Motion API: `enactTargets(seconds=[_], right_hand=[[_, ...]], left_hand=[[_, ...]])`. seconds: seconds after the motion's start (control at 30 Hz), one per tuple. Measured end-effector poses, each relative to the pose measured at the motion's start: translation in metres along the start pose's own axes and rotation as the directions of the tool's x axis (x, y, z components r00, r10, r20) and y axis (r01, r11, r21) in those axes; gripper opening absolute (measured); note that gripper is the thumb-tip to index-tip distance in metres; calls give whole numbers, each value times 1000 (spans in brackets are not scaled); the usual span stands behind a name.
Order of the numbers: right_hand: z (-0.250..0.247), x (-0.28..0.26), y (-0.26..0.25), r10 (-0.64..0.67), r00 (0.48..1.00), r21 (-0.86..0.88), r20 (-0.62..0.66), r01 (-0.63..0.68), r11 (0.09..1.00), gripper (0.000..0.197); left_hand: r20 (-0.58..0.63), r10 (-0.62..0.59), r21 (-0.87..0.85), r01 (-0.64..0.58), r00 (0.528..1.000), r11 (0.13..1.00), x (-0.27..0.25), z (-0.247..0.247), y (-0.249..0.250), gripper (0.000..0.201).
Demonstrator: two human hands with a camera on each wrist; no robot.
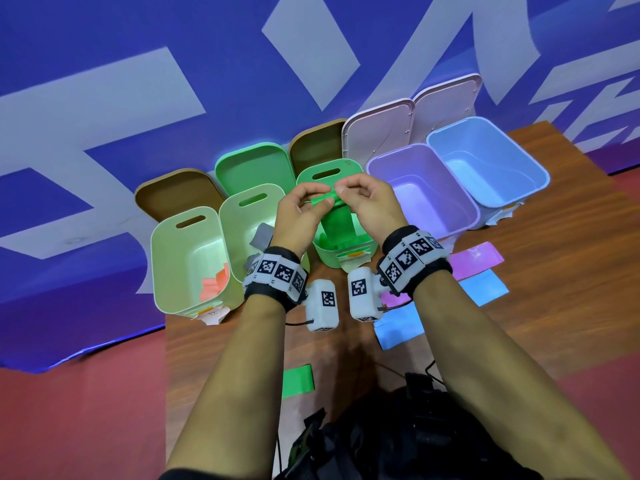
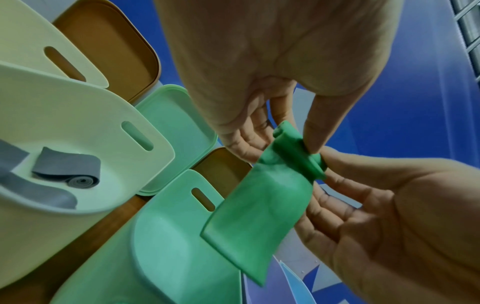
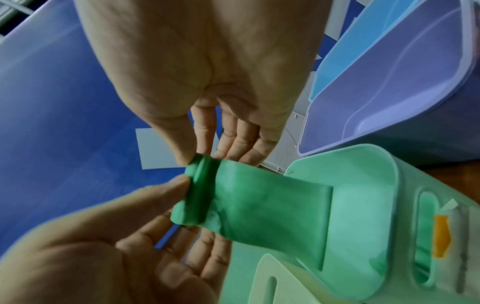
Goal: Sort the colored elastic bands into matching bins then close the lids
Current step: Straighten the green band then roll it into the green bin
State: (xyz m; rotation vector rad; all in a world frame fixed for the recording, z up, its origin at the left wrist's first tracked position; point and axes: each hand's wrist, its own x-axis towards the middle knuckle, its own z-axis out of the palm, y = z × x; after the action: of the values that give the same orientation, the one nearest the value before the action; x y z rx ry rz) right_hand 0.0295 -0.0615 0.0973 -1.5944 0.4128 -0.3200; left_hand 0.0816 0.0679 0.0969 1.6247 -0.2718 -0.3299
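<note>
A green elastic band (image 1: 337,225) hangs from both hands over the open green bin (image 1: 360,242), its lower end inside the bin. Its top end is rolled up. My left hand (image 1: 318,202) pinches the roll from the left and my right hand (image 1: 341,195) pinches it from the right. In the left wrist view the left hand (image 2: 283,142) holds the roll between thumb and fingers, and the band (image 2: 259,205) drops toward the bin (image 2: 168,257). The right wrist view shows the right hand (image 3: 205,157) pinching the band (image 3: 259,205) above the bin (image 3: 389,164).
Five open bins stand in a row: a pale bin (image 1: 162,258) holding an orange band (image 1: 214,284), a pale bin (image 1: 235,216) holding grey bands (image 2: 67,166), the green one, a purple bin (image 1: 460,202) and a blue bin (image 1: 533,168). Purple (image 1: 478,259), blue (image 1: 483,287) and green (image 1: 298,381) bands lie on the table.
</note>
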Motion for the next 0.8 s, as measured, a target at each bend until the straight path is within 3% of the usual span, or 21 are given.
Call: enactTargets(seconds=[0.17,0.47,0.6,0.8], right_hand=[[-1,-2,-4,-14,1000,21,5,14,1000,14],[2,0,7,14,1000,-36,-15,-15,999,9],[1,-1,6,-12,1000,-25,-13,11,1000,10],[2,-3,8,18,1000,-39,-7,-19,999,7]], left_hand=[[-21,-47,1,47,999,999,-1,2,-2,3],[-23,3,-3,-3,1000,1000,0,0,-5,14],[-22,-57,-34,57,998,998,-1,1,-7,5],[-8,-19,-25,19,1000,1000,-1,1,-8,8]])
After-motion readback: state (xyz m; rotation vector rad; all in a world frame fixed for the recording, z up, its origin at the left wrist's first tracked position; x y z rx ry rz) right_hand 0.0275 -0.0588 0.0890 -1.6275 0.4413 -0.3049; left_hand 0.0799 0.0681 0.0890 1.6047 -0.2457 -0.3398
